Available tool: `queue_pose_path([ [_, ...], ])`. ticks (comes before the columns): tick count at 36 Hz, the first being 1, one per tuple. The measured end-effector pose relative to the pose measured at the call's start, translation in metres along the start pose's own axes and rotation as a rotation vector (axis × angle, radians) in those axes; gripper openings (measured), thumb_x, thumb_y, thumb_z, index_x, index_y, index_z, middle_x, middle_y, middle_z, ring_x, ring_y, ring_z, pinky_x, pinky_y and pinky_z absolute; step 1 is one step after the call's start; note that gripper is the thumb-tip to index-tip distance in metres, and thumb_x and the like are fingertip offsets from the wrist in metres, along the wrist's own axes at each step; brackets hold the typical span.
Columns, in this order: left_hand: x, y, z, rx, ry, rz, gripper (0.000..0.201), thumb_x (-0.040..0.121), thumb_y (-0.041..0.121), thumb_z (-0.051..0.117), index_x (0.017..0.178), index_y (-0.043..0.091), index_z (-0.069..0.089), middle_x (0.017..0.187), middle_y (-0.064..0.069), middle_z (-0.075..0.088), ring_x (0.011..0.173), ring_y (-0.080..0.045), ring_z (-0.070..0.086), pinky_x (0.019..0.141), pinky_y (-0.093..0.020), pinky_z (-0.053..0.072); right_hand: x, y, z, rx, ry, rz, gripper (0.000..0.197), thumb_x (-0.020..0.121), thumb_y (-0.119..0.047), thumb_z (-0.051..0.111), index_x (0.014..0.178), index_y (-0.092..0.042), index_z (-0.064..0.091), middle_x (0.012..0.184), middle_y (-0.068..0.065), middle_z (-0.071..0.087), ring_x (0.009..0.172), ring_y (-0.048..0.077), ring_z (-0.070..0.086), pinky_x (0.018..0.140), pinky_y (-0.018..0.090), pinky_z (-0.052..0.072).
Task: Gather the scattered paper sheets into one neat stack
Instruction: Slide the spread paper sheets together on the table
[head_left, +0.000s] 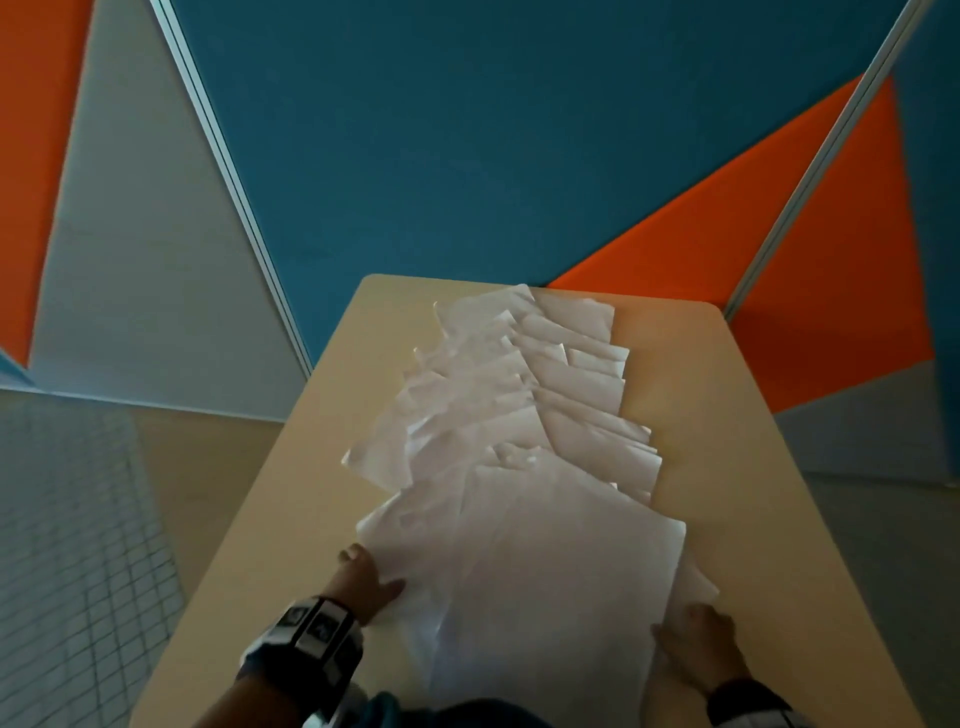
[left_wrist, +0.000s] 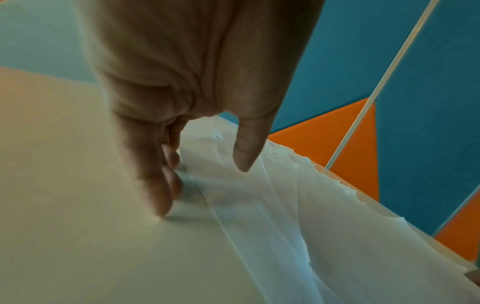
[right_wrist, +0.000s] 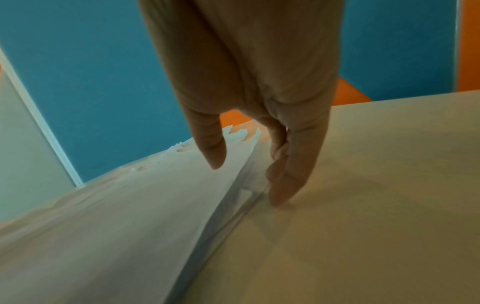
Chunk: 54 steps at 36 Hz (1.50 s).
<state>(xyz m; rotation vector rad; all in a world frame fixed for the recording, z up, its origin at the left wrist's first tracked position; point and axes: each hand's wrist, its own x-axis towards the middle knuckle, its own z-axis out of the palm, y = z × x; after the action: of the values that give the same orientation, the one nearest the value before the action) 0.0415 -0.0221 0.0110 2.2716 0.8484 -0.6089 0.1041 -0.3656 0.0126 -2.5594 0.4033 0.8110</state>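
Note:
Several white paper sheets (head_left: 545, 571) lie overlapped in a long fanned run down the middle of the beige table (head_left: 727, 415), from its far edge to the near edge. My left hand (head_left: 366, 577) rests at the left side of the nearest sheets. Its straight fingers (left_wrist: 155, 185) touch the table against the paper's edge (left_wrist: 285, 226), and its thumb (left_wrist: 246, 152) hovers over the top sheet. My right hand (head_left: 696, 644) mirrors it at the right side: fingers (right_wrist: 288, 185) stand on the table beside the sheet edges (right_wrist: 116, 226), thumb (right_wrist: 210, 148) above the paper. Neither hand grips anything.
Blue (head_left: 467, 130), orange (head_left: 779, 249) and grey (head_left: 145, 260) partition panels stand close behind and beside the table. Tiled floor (head_left: 67, 519) lies past the table's left edge. Bare tabletop shows on both sides of the paper run.

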Motion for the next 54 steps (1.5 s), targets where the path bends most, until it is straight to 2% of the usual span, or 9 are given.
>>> queue_pose_path([
  [7, 0.006, 0.027, 0.004, 0.027, 0.036, 0.085, 0.068, 0.085, 0.023, 0.062, 0.136, -0.005, 0.026, 0.137, -0.024, 0.032, 0.122, -0.036, 0.046, 0.103, -0.034, 0.036, 0.023, 0.001, 0.002, 0.214, -0.014, -0.129, 0.052, 0.082, -0.010, 0.065, 0.129, -0.001, 0.045, 0.133, 0.021, 0.050, 0.116, 0.033, 0.051, 0.089, 0.033, 0.042],
  [12, 0.007, 0.017, 0.001, 0.029, 0.084, 0.017, 0.068, 0.084, 0.023, 0.064, 0.128, -0.015, 0.029, 0.136, -0.030, 0.031, 0.120, -0.041, 0.047, 0.099, -0.039, 0.039, 0.032, 0.023, -0.007, 0.262, 0.109, 0.094, 0.051, 0.079, -0.016, 0.066, 0.119, 0.011, 0.049, 0.113, 0.023, 0.054, 0.110, 0.044, 0.050, 0.087, 0.048, 0.051],
  [17, -0.002, 0.000, 0.010, 0.096, 0.082, 0.014, 0.071, 0.084, 0.027, 0.063, 0.132, -0.010, 0.027, 0.134, -0.026, 0.029, 0.121, -0.041, 0.044, 0.102, -0.039, 0.037, 0.026, 0.039, 0.003, 0.138, -0.002, 0.119, 0.023, 0.082, -0.026, 0.058, 0.084, -0.003, 0.057, 0.086, 0.013, 0.057, 0.096, 0.030, 0.055, 0.053, 0.020, 0.035],
  [23, -0.002, 0.026, 0.025, 0.088, 0.077, 0.120, 0.074, 0.083, 0.030, 0.064, 0.139, 0.001, 0.025, 0.140, -0.019, 0.026, 0.128, -0.040, 0.037, 0.108, -0.041, 0.034, 0.036, 0.001, 0.013, 0.106, 0.107, -0.048, 0.039, 0.067, -0.030, 0.061, 0.091, 0.000, 0.057, 0.093, 0.021, 0.060, 0.107, 0.038, 0.051, 0.062, 0.029, 0.031],
  [27, 0.005, 0.037, 0.024, 0.079, 0.064, 0.167, 0.077, 0.083, 0.030, 0.064, 0.143, 0.007, 0.023, 0.144, -0.017, 0.024, 0.131, -0.038, 0.034, 0.109, -0.041, 0.034, 0.035, -0.016, 0.018, 0.280, 0.073, -0.189, 0.055, 0.075, -0.014, 0.071, 0.123, -0.001, 0.048, 0.125, 0.015, 0.045, 0.123, 0.033, 0.040, 0.104, 0.045, 0.040],
  [34, 0.000, 0.026, 0.018, 0.160, -0.007, 0.213, 0.060, 0.086, 0.026, 0.060, 0.134, 0.001, 0.034, 0.135, -0.017, 0.037, 0.119, -0.033, 0.050, 0.101, -0.035, 0.040, 0.024, -0.006, 0.010, 0.030, 0.054, -0.135, 0.039, 0.084, -0.021, 0.059, 0.114, 0.000, 0.045, 0.117, 0.020, 0.046, 0.111, 0.036, 0.047, 0.076, 0.031, 0.036],
  [43, -0.026, 0.037, 0.026, 0.519, -0.121, 0.268, 0.043, 0.094, 0.027, 0.045, 0.127, -0.001, 0.039, 0.130, -0.019, 0.052, 0.120, -0.033, 0.051, 0.096, -0.036, 0.042, -0.016, -0.006, 0.035, -0.218, -0.163, -0.082, 0.070, 0.092, -0.020, 0.044, 0.145, 0.001, 0.004, 0.147, 0.020, 0.029, 0.127, 0.032, 0.043, 0.099, 0.033, 0.040],
  [50, -0.028, 0.035, 0.020, 0.714, -0.112, 0.245, 0.040, 0.096, 0.028, 0.037, 0.125, 0.004, 0.049, 0.133, -0.014, 0.054, 0.123, -0.029, 0.051, 0.100, -0.035, 0.043, -0.023, -0.004, 0.022, -0.412, -0.049, -0.140, 0.027, 0.095, -0.013, 0.034, 0.122, -0.012, 0.040, 0.137, 0.014, 0.033, 0.124, 0.031, 0.038, 0.093, 0.038, 0.039],
  [54, -0.027, 0.025, 0.030, 0.697, -0.251, 0.278, 0.042, 0.096, 0.028, 0.038, 0.124, -0.001, 0.052, 0.133, -0.018, 0.053, 0.125, -0.031, 0.048, 0.103, -0.037, 0.040, -0.023, 0.005, 0.026, -0.393, -0.144, -0.222, 0.010, 0.094, -0.010, 0.036, 0.087, -0.017, 0.038, 0.100, 0.007, 0.047, 0.079, 0.020, 0.048, 0.061, 0.028, 0.030],
])
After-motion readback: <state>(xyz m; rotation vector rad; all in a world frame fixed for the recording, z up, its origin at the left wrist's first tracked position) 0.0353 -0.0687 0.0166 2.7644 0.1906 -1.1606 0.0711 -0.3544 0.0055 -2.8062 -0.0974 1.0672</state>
